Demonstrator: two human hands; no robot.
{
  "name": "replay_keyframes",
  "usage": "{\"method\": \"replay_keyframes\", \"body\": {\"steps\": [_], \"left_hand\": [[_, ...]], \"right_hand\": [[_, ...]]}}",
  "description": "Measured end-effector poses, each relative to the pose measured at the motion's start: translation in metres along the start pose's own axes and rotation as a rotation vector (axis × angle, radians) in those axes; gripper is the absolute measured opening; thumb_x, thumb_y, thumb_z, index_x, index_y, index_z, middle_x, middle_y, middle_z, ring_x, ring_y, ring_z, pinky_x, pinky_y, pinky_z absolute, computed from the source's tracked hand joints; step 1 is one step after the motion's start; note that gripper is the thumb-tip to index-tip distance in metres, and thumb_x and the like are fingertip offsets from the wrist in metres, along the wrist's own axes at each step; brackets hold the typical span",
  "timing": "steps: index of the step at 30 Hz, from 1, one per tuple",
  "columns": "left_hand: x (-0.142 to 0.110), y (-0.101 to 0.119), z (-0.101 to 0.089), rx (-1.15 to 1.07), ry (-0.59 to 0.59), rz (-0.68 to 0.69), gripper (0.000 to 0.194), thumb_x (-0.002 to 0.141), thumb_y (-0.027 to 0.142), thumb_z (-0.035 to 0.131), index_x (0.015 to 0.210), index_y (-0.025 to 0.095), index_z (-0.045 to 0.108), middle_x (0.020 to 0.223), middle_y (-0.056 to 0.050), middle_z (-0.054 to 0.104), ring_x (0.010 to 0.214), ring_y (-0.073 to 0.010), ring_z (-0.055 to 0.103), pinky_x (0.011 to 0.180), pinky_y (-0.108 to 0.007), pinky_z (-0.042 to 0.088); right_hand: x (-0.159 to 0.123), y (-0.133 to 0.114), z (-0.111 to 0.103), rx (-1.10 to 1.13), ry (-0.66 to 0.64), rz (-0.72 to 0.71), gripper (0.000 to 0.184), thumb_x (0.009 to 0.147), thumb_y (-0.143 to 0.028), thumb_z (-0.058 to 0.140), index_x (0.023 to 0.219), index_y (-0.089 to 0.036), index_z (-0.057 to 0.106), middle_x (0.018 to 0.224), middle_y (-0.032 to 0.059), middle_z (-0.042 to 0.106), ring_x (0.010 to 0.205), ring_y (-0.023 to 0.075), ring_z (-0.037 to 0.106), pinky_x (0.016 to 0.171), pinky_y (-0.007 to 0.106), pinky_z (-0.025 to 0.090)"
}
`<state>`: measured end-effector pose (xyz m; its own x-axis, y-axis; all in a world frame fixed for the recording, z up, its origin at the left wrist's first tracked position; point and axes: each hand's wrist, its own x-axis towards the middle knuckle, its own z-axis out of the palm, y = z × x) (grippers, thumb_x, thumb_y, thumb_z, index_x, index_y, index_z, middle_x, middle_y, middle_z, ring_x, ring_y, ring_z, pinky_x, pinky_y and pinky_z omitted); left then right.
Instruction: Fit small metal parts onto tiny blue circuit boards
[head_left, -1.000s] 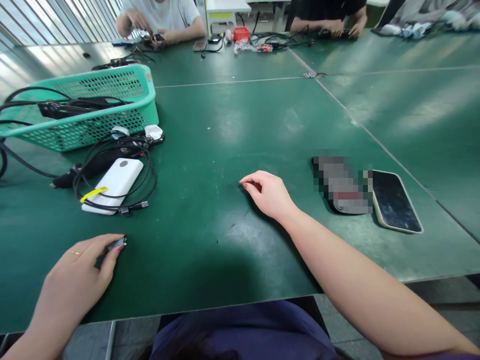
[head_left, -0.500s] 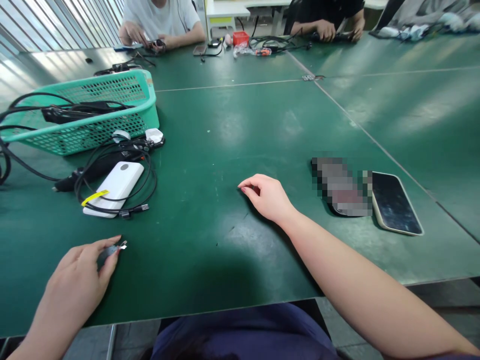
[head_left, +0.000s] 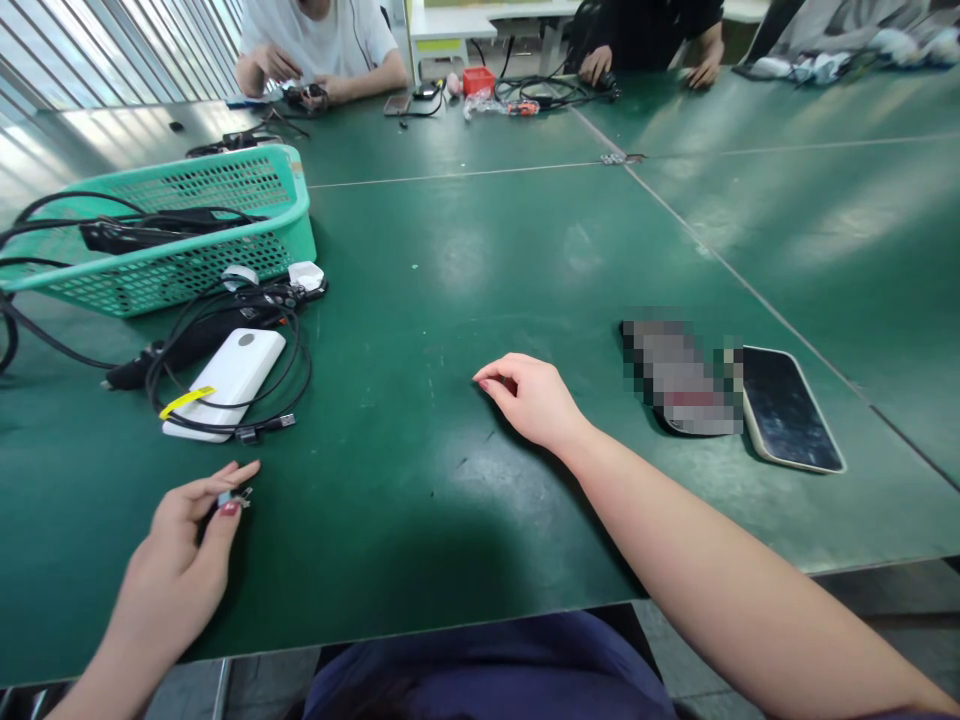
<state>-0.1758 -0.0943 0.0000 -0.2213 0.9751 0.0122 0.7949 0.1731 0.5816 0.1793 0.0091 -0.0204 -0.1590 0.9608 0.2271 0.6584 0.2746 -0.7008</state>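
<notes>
My left hand [head_left: 184, 545] is low at the left, just above the green table [head_left: 390, 420]. Its thumb and fingers pinch a small grey-blue piece with a shiny metal end [head_left: 238, 496], too small to name surely. Beyond that hand, a white power bank [head_left: 234, 378] lies with a looped black cable [head_left: 309, 365] over it and a yellow tag [head_left: 187, 402]. My right hand [head_left: 532, 395] rests on the table near the middle, thumb and fingertips brought together, with nothing visible in them.
A turquoise basket [head_left: 292, 235] with black cables and a dark device stands at the far left. To the right lie a blurred dark flat object [head_left: 679, 375] and a phone [head_left: 791, 410]. Across the table, people handle cables beside a red box [head_left: 478, 80].
My left hand has shifted slightly right and turned, its fingers extending further past the small piece. My right hand stays put. Across the table, a person in black has moved their hands apart.
</notes>
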Motion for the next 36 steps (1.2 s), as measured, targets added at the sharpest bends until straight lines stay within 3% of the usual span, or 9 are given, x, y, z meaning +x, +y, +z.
{"method": "replay_keyframes", "body": {"steps": [4,8,13,17,20,23,28,33,36], "left_hand": [[0.009,0.034,0.033,-0.154,-0.107,0.118,0.015,0.088,0.034,0.049,0.1,0.027,0.043,0.127,-0.01,0.065,0.139,-0.0231,0.04,0.11,-0.047,0.032],[0.03,0.097,0.076,-0.394,-0.29,0.226,0.015,0.091,0.033,0.046,0.102,0.023,0.045,0.131,-0.013,0.062,0.138,-0.0203,0.042,0.113,-0.045,0.028],[0.045,0.158,0.111,-0.862,-0.349,0.119,0.005,0.092,0.027,0.044,0.094,0.022,0.044,0.125,-0.011,0.064,0.115,-0.0171,0.058,0.105,-0.04,0.037],[0.046,0.159,0.118,-0.992,-0.29,0.11,0.004,0.091,0.022,0.048,0.094,0.02,0.05,0.119,-0.007,0.065,0.112,-0.0137,0.057,0.101,-0.032,0.04],[0.047,0.151,0.119,-1.045,-0.311,0.003,0.007,0.091,0.02,0.049,0.094,0.019,0.054,0.103,-0.004,0.065,0.091,-0.011,0.061,0.086,-0.027,0.047],[0.052,0.15,0.12,-1.113,-0.338,-0.077,0.011,0.092,0.017,0.046,0.096,0.017,0.057,0.085,-0.001,0.063,0.071,-0.008,0.059,0.072,-0.024,0.049],[0.061,0.154,0.121,-1.117,-0.356,-0.089,0.021,0.092,0.011,0.042,0.102,0.015,0.059,0.077,0.0,0.062,0.059,-0.0056,0.055,0.056,-0.019,0.043],[0.063,0.151,0.122,-1.079,-0.386,-0.093,0.019,0.091,0.013,0.046,0.098,0.013,0.063,0.082,-0.002,0.066,0.062,-0.006,0.059,0.058,-0.019,0.046],[0.063,0.15,0.122,-1.103,-0.414,-0.124,0.02,0.088,0.012,0.05,0.104,0.014,0.063,0.091,-0.004,0.069,0.072,-0.0079,0.065,0.074,-0.024,0.052]], "right_hand": [[0.0,-0.001,0.0,-0.001,-0.009,-0.001,0.016,0.087,-0.022,0.057,0.086,-0.021,0.073,0.081,0.0019,0.069,0.071,0.013,0.059,0.071,0.029,0.047],[0.0,0.001,0.001,-0.009,-0.007,0.0,0.016,0.086,-0.021,0.057,0.087,-0.02,0.073,0.082,0.0023,0.069,0.072,0.0135,0.06,0.072,0.029,0.048],[0.001,0.005,0.0,-0.013,0.007,0.027,0.016,0.086,-0.017,0.057,0.088,-0.021,0.073,0.085,0.003,0.07,0.08,0.0151,0.062,0.078,0.03,0.048],[0.002,0.004,-0.003,-0.03,-0.024,0.085,0.019,0.082,-0.011,0.06,0.092,-0.02,0.073,0.087,0.0029,0.069,0.076,0.014,0.06,0.076,0.029,0.049],[0.001,0.0,-0.002,-0.044,-0.066,0.076,0.02,0.081,-0.019,0.067,0.099,-0.022,0.073,0.091,0.0023,0.067,0.069,0.0125,0.057,0.073,0.029,0.049],[-0.001,-0.007,0.004,-0.081,-0.084,0.001,0.026,0.081,-0.029,0.068,0.107,-0.024,0.072,0.101,0.0038,0.066,0.082,0.0157,0.059,0.08,0.032,0.049],[0.001,-0.015,0.013,-0.223,-0.14,-0.061,0.019,0.087,-0.023,0.061,0.099,-0.022,0.075,0.096,0.006,0.065,0.092,0.0191,0.059,0.086,0.034,0.047],[0.009,-0.021,0.008,-0.241,-0.199,-0.119,0.015,0.084,-0.015,0.061,0.078,-0.019,0.074,0.089,0.0055,0.066,0.086,0.0186,0.059,0.081,0.033,0.047],[0.014,-0.021,0.004,-0.038,-0.181,-0.041,0.014,0.082,-0.012,0.06,0.074,-0.018,0.07,0.081,0.0031,0.068,0.079,0.0157,0.06,0.078,0.032,0.047]]}}
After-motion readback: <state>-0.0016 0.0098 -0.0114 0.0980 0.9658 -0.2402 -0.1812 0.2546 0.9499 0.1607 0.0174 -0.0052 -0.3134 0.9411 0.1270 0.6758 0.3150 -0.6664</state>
